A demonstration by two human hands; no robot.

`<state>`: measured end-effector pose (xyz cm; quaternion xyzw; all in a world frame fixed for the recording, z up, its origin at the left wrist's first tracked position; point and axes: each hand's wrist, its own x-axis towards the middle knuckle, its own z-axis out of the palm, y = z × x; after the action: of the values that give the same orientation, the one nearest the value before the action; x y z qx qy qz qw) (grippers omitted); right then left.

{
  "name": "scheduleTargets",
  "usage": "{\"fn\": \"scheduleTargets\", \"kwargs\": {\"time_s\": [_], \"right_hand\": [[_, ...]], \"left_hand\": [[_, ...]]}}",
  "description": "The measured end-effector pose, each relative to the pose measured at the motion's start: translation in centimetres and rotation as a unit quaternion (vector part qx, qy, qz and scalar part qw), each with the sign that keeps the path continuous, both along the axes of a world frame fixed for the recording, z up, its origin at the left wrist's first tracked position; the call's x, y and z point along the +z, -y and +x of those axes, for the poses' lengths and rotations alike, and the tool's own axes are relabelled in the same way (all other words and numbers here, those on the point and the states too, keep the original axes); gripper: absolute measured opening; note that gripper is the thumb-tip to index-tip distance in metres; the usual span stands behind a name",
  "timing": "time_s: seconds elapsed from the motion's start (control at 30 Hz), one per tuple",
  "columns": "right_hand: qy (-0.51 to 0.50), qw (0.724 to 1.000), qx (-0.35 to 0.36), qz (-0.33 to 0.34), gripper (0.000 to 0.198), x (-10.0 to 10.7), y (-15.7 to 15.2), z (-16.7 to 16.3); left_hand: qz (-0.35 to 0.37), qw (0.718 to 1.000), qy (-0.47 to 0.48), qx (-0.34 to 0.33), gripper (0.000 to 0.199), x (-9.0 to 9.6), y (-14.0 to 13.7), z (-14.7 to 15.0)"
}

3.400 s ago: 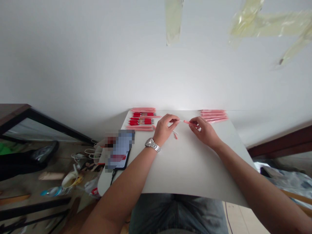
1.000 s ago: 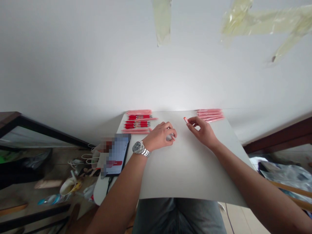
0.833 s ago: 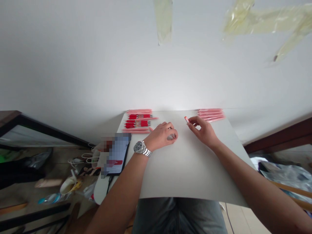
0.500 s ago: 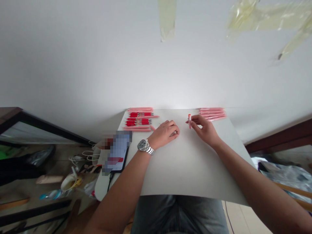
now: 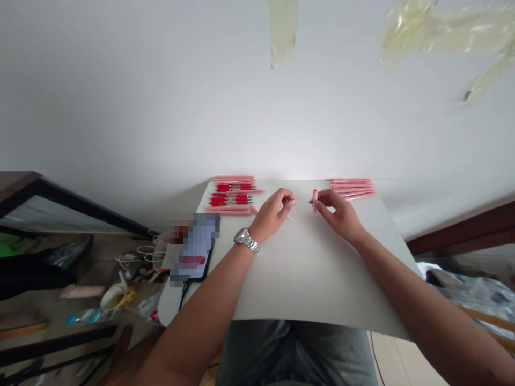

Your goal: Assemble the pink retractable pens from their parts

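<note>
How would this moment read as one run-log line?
left hand: curled, contents unclear | right hand: holding pink piece upright | red pens: lying on table, far left

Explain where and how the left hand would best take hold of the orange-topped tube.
Probably pinch the tube at its orange top, bringing the left hand in from the left. The tube stands nearly upright, and that end rises free above the thumb and fingers of the right hand, which grip it lower down.
</note>
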<state>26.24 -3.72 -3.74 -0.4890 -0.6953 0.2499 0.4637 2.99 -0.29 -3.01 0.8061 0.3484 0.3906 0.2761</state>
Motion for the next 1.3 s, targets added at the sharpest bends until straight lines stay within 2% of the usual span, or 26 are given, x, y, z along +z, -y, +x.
{"fn": "scheduleTargets", "kwargs": {"time_s": [0.17,0.5,0.97,1.3], "right_hand": [[0.005,1.000,0.005,0.004,0.028,-0.14,-0.02,0.06],[0.032,0.999,-0.002,0.015,0.024,-0.11,0.04,0.11],[0.097,0.994,-0.006,0.057,0.020,-0.14,-0.07,0.19],[0.135,0.988,0.000,0.072,0.017,0.13,-0.11,0.16]], "left_hand": [[0.002,1.000,0.027,0.013,0.015,-0.45,-0.21,0.37],[0.042,0.998,0.048,0.013,0.027,0.13,-0.25,0.19],[-0.102,0.965,0.240,-0.021,0.027,-0.39,-0.53,0.93],[-0.111,0.959,0.259,-0.016,0.025,-0.13,-0.41,0.93]]}}
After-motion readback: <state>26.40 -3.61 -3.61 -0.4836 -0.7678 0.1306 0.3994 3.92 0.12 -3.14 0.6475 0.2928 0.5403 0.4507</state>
